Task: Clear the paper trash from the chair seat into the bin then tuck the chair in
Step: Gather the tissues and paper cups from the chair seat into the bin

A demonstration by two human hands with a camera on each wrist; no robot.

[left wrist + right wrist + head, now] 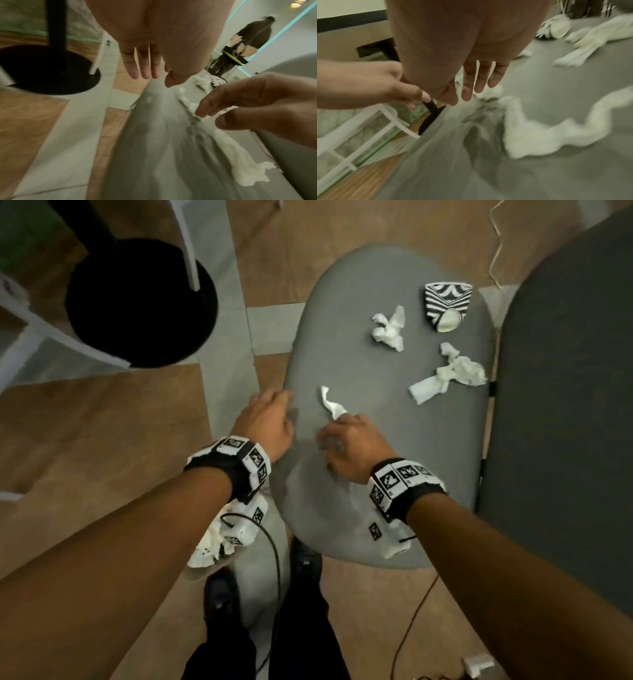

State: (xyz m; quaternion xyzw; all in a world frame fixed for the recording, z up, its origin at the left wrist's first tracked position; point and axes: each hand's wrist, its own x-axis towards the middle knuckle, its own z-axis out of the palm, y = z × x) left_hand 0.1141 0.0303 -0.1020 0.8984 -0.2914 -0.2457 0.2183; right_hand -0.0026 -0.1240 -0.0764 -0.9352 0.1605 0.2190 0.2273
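Note:
The grey chair seat (359, 508) carries several pieces of paper trash. A twisted white strip (330, 402) lies just beyond my right hand (329, 440), which hovers open over the seat with its fingers (477, 81) straight and nothing in them. The strip (539, 132) runs on under that hand. Farther back lie a crumpled wad (388, 328), a second wad (448, 373) and a black-and-white striped paper cup (445, 306) on its side. My left hand (274, 412) is open at the seat's left edge, its fingers (145, 67) straight and holding nothing. The bin (212, 546), with paper in it, sits below my left wrist.
The chair's dark backrest (565, 405) rises along the right. A black round table base (137, 302) and a white frame leg (186, 241) stand on the floor to the left. Cables (274, 559) trail near my shoes (219, 594).

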